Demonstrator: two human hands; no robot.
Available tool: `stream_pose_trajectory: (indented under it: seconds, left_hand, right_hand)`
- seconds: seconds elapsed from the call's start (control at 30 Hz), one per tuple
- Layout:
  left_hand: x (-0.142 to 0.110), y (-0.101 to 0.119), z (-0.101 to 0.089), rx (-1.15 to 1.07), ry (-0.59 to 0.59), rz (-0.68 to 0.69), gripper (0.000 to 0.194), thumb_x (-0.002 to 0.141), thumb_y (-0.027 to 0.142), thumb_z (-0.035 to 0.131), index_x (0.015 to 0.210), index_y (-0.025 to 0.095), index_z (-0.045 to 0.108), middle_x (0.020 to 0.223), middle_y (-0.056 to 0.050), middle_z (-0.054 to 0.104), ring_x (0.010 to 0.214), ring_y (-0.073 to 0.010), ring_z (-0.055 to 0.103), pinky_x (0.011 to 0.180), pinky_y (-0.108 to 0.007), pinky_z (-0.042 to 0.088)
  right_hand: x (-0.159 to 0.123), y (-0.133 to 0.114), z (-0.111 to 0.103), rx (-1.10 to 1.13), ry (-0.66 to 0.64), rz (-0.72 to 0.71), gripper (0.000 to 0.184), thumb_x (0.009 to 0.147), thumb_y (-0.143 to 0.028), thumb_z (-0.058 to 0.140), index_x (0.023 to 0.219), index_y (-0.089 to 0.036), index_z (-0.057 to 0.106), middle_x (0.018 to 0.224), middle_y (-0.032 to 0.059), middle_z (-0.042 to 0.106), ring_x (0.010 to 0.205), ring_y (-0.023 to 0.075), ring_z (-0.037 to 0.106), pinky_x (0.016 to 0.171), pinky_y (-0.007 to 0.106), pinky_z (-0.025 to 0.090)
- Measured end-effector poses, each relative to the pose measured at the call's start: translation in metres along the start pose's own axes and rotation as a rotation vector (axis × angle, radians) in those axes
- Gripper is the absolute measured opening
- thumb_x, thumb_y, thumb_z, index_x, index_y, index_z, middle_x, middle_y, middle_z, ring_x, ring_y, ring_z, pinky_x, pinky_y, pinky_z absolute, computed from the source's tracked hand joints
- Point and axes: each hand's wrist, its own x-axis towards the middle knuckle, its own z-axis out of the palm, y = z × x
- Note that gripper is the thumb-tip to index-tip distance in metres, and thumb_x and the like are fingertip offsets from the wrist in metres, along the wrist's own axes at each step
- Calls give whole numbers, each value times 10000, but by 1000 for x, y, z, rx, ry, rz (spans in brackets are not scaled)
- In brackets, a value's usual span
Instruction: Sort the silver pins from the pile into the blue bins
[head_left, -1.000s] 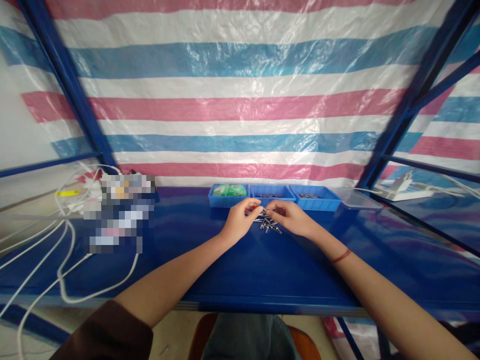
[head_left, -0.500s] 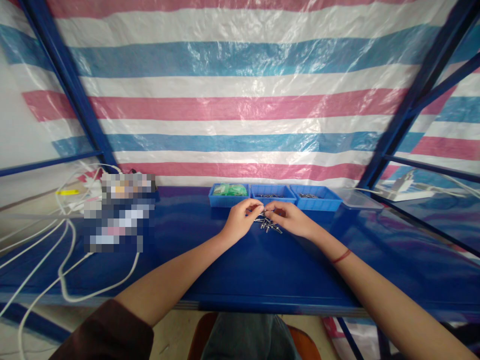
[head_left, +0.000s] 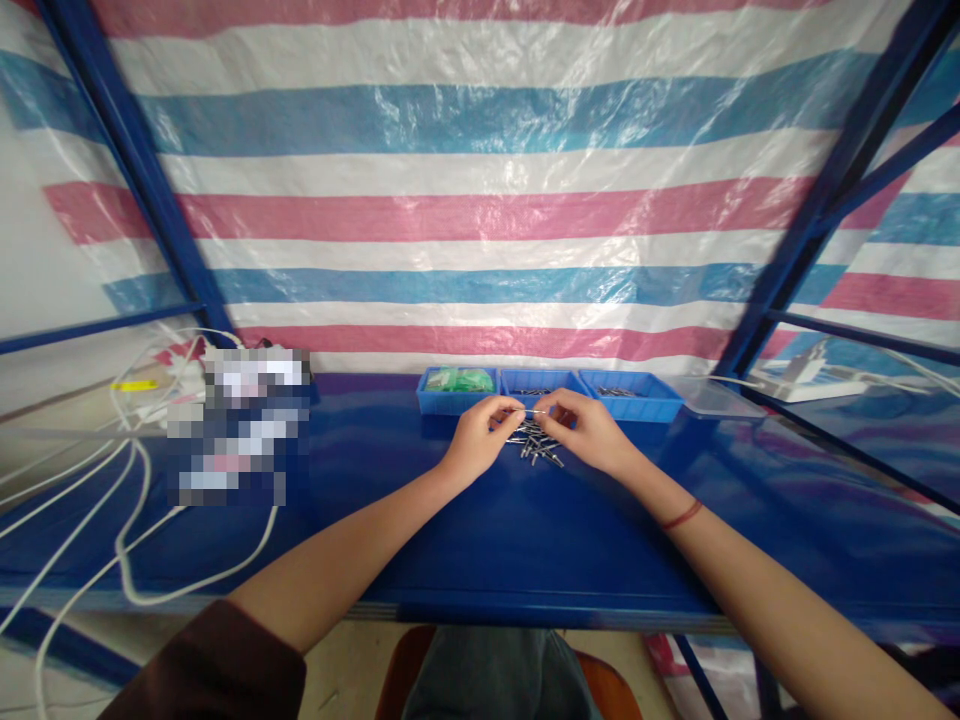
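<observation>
A thin silvery pin, apparently a blind rivet [head_left: 533, 411], spans the small gap between my two hands. My left hand [head_left: 484, 432] pinches one end of it with thumb and forefinger. At the other end, the thumb and fingers of my right hand [head_left: 583, 430] are closed on it. Just below, a loose pile of similar rivets [head_left: 536, 446] lies on the blue table [head_left: 480, 545]. My fingers cover part of this pile.
Behind my hands stand three blue bins: one with green plastic packets [head_left: 459, 380], a middle bin [head_left: 544, 378] and a right bin [head_left: 634, 408], both with small metal pieces. A clear lid [head_left: 712, 398] lies to the right. White cables [head_left: 139, 520] and blurred items occupy the left.
My right hand has shifted slightly up and right, away from the left fingers. The rivet now shows between the hands. My left hand has hardly moved.
</observation>
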Motion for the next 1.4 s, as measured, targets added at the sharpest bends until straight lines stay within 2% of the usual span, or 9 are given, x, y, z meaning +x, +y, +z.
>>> stream_pose_trajectory:
  seconds: [0.33, 0.43, 0.57, 0.67, 0.77, 0.93, 1.0, 1.2, 1.4]
  left_hand:
    - [3, -8, 1, 8, -57, -111, 239, 802, 323, 556, 981, 176, 613, 894, -35, 664, 779, -146, 616, 729, -271, 490]
    - [4, -12, -2, 127, -96, -85, 269, 803, 301, 552, 1038, 181, 600, 837, -26, 658, 726, -139, 605, 735, -282, 484]
    - [3, -14, -9, 414, -219, 93, 185, 797, 284, 544, 905, 196, 665, 877, -41, 640, 814, -170, 589, 798, -309, 457]
    - [2, -14, -13, 566, -272, 107, 217, 779, 334, 557, 909, 208, 678, 928, -54, 626, 887, -203, 583, 819, -321, 450]
    - [2, -14, -15, 616, -323, 84, 212, 766, 334, 564, 899, 220, 682, 935, -47, 626, 863, -196, 596, 794, -301, 456]
    - [1, -18, -14, 616, -372, 119, 166, 802, 271, 524, 792, 219, 682, 867, -33, 629, 809, -171, 601, 765, -272, 452]
    - [1, -19, -14, 618, -372, 130, 185, 825, 273, 501, 808, 215, 677, 864, -35, 628, 813, -169, 600, 769, -271, 450]
    - [1, -18, -9, 490, -279, 98, 202, 860, 267, 460, 856, 197, 649, 856, -34, 631, 825, -166, 594, 789, -285, 447]
    - [1, -12, -2, 262, -211, 49, 164, 846, 236, 475, 878, 179, 625, 891, -29, 660, 822, -153, 602, 765, -266, 454]
  right_hand:
    - [1, -6, -9, -144, -15, -90, 229, 854, -328, 462, 778, -179, 619, 778, 58, 646, 625, 145, 546, 609, 276, 441]
    - [2, 13, -20, -234, 136, 1, 234, 847, -340, 460, 812, -178, 626, 790, 60, 660, 627, 157, 562, 609, 283, 439]
    - [1, 55, -46, -455, 402, 197, 259, 827, -344, 457, 842, -164, 644, 776, 84, 664, 633, 189, 577, 628, 310, 434]
    - [-1, 78, -61, -709, 417, 276, 306, 807, -335, 461, 922, -125, 652, 881, 146, 653, 736, 248, 590, 650, 346, 430]
    - [-1, 80, -63, -724, 333, 239, 295, 791, -292, 470, 937, -114, 654, 890, 151, 652, 758, 249, 594, 668, 344, 434]
    - [2, 50, -44, -349, -229, 64, 154, 718, -199, 517, 731, -183, 670, 723, 36, 675, 598, 153, 571, 608, 273, 441]
    - [1, 38, -34, -269, -336, 10, 140, 713, -195, 529, 705, -184, 668, 713, 27, 671, 598, 143, 565, 595, 261, 438]
    - [0, 19, -12, -180, -253, -13, 142, 739, -214, 555, 821, -172, 662, 764, 36, 667, 613, 130, 556, 599, 260, 436]
    - [0, 7, -1, -27, -133, 38, 137, 766, -267, 572, 801, -168, 660, 762, 33, 660, 658, 132, 570, 593, 250, 431]
